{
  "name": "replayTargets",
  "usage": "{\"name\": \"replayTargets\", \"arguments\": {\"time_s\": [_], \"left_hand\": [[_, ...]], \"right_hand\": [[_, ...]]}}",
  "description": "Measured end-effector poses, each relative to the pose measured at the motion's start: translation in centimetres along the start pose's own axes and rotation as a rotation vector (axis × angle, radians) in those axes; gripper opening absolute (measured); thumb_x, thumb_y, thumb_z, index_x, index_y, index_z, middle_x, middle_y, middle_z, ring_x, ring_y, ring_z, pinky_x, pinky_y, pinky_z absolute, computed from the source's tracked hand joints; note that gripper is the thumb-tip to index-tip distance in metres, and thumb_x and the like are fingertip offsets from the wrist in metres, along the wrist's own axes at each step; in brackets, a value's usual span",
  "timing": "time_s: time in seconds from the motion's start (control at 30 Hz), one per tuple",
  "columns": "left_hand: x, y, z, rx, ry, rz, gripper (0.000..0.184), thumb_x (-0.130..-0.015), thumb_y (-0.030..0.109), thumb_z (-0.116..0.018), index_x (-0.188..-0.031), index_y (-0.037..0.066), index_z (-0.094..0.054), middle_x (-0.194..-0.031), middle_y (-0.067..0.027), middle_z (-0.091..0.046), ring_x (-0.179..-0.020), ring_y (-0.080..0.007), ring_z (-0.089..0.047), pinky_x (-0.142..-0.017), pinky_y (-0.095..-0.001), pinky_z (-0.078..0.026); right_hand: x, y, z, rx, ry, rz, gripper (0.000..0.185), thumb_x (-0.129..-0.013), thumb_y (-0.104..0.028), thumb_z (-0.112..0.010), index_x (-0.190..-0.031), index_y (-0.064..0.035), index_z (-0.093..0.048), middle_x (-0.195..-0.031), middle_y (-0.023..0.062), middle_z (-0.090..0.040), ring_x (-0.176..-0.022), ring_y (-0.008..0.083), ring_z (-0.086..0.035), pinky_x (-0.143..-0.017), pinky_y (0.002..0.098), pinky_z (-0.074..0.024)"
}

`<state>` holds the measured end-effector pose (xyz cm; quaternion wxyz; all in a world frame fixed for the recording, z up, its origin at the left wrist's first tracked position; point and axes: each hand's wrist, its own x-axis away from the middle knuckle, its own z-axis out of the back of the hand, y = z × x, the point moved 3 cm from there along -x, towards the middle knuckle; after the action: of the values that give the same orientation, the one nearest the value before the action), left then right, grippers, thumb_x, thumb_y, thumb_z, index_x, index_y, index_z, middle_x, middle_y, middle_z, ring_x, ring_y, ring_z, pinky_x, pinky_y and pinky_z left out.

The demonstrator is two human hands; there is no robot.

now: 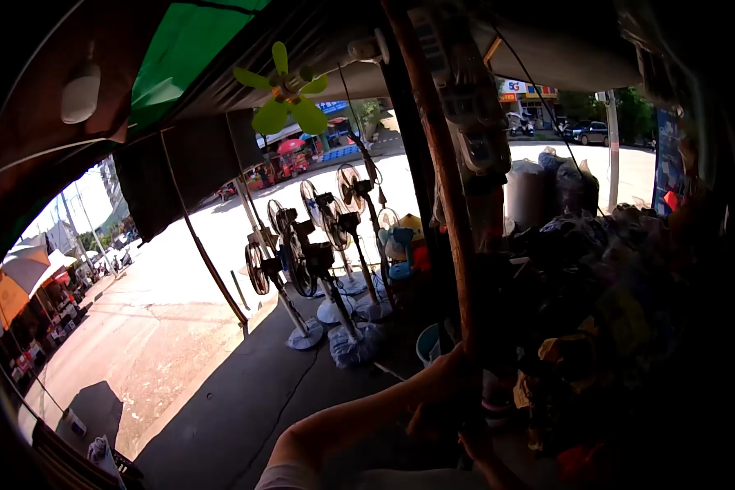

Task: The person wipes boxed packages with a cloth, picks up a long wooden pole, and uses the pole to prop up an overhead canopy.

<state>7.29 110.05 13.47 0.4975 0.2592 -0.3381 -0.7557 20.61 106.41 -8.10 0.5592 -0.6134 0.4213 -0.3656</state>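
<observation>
My left forearm reaches in from the bottom, and my left hand (453,369) is beside the lower end of a reddish wooden pole (445,163). Lower down, my right hand (475,443) is close to a dark shape between the two hands. Deep shadow hides the fingers of both hands, so I cannot make out whether they grip anything. A pale blue bucket (427,343) stands just beyond my left hand. To the right of my hands lies a yellowish thing (521,390) among dark goods.
Several standing fans (314,257) with plastic-wrapped bases are ahead on the shaded floor. A green fan blade (281,91) hangs overhead. Bagged goods (580,229) are heaped at right. A thin slanted pole (204,253) stands at left, before the sunlit street (163,302).
</observation>
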Motion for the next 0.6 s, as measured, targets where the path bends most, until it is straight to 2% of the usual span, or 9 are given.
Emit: {"name": "replayTargets", "arguments": {"time_s": [0.1,0.17,0.2,0.27,0.33,0.4,0.47,0.53,0.6], "left_hand": [[-2.7,-0.3,1.2,-0.105,0.035,0.035,0.054,-0.086,0.017,-0.056,-0.131,0.008,-0.028,-0.115,-0.0139,-0.053,-0.103,-0.0244,-0.055,-0.082,-0.0349,-0.047],[-3.9,1.7,3.3,0.082,0.078,-0.034,0.046,-0.086,0.015,-0.055,-0.126,0.006,-0.033,-0.113,-0.0125,-0.054,-0.101,-0.0215,-0.055,-0.081,-0.0333,-0.048],[-5.1,1.2,4.1,0.075,0.128,-0.095,0.045,-0.086,0.015,-0.055,-0.125,0.005,-0.035,-0.110,-0.0120,-0.054,-0.100,-0.0200,-0.055,-0.081,-0.0328,-0.047],[-6.7,1.9,5.7,0.068,0.177,-0.163,0.043,-0.086,0.015,-0.055,-0.123,0.004,-0.036,-0.108,-0.0115,-0.054,-0.099,-0.0185,-0.055,-0.080,-0.0322,-0.047],[-7.5,4.0,7.7,0.064,0.228,-0.158,0.042,-0.086,0.016,-0.056,-0.121,0.003,-0.037,-0.106,-0.0113,-0.055,-0.098,-0.0170,-0.054,-0.081,-0.0306,-0.047],[-9.1,3.7,9.0,-0.005,0.275,-0.184,0.041,-0.085,0.017,-0.057,-0.118,0.002,-0.039,-0.104,-0.0112,-0.055,-0.096,-0.0170,-0.055,-0.079,-0.0299,-0.047],[-9.7,5.0,10.1,-0.012,0.275,-0.238,0.039,-0.085,0.018,-0.057,-0.116,0.001,-0.041,-0.103,-0.0110,-0.056,-0.093,-0.0166,-0.055,-0.078,-0.0299,-0.046],[-10.4,5.2,10.7,-0.072,0.269,-0.248,0.038,-0.086,0.017,-0.056,-0.116,0.001,-0.040,-0.102,-0.0111,-0.056,-0.091,-0.0164,-0.055,-0.077,-0.0302,-0.046],[-11.6,4.6,11.1,0.041,0.236,-0.297,0.039,-0.086,0.018,-0.056,-0.118,0.001,-0.040,-0.103,-0.0114,-0.055,-0.094,-0.0167,-0.054,-0.079,-0.0297,-0.045]], "right_hand": [[-1.3,-0.1,0.6,0.116,0.001,0.002,0.018,-0.082,-0.011,-0.054,-0.098,-0.0045,-0.049,-0.063,0.0046,-0.051,-0.052,0.0127,-0.050,-0.050,0.0279,-0.0438],[-2.6,-2.7,0.4,-0.014,0.015,0.076,0.020,-0.085,-0.012,-0.050,-0.104,-0.0055,-0.049,-0.061,0.0039,-0.049,-0.051,0.0120,-0.048,-0.050,0.0278,-0.0420],[-3.4,-3.2,0.4,-0.015,0.017,0.082,0.020,-0.085,-0.012,-0.050,-0.104,-0.0055,-0.049,-0.061,0.0039,-0.049,-0.051,0.0120,-0.048,-0.050,0.0278,-0.0420],[-5.0,-4.6,0.6,-0.079,0.027,0.181,0.017,-0.083,-0.016,-0.055,-0.094,-0.0030,-0.053,-0.057,0.0026,-0.053,-0.048,0.0098,-0.051,-0.044,0.0243,-0.0414],[-5.2,-8.3,0.9,-0.058,0.053,0.229,0.016,-0.086,-0.020,-0.052,-0.088,-0.0032,-0.052,-0.055,0.0027,-0.052,-0.045,0.0105,-0.051,-0.042,0.0242,-0.0410],[-6.0,-10.5,0.9,-0.196,-0.044,0.276,0.022,-0.088,-0.024,-0.050,-0.081,-0.0027,-0.052,-0.052,0.0024,-0.049,-0.044,0.0106,-0.050,-0.041,0.0257,-0.0396],[-6.6,-10.8,1.4,-0.172,-0.066,0.215,0.029,-0.090,-0.029,-0.049,-0.077,-0.0031,-0.052,-0.051,0.0022,-0.048,-0.044,0.0112,-0.050,-0.042,0.0270,-0.0399],[-6.5,-11.8,1.8,0.053,-0.029,0.218,0.038,-0.094,-0.033,-0.038,-0.072,-0.0049,-0.050,-0.054,0.0042,-0.046,-0.048,0.0137,-0.049,-0.050,0.0292,-0.0413],[-5.9,-14.3,1.8,0.047,-0.095,0.233,0.036,-0.093,-0.034,-0.039,-0.075,-0.0053,-0.050,-0.054,0.0038,-0.047,-0.049,0.0137,-0.049,-0.051,0.0289,-0.0410]]}}
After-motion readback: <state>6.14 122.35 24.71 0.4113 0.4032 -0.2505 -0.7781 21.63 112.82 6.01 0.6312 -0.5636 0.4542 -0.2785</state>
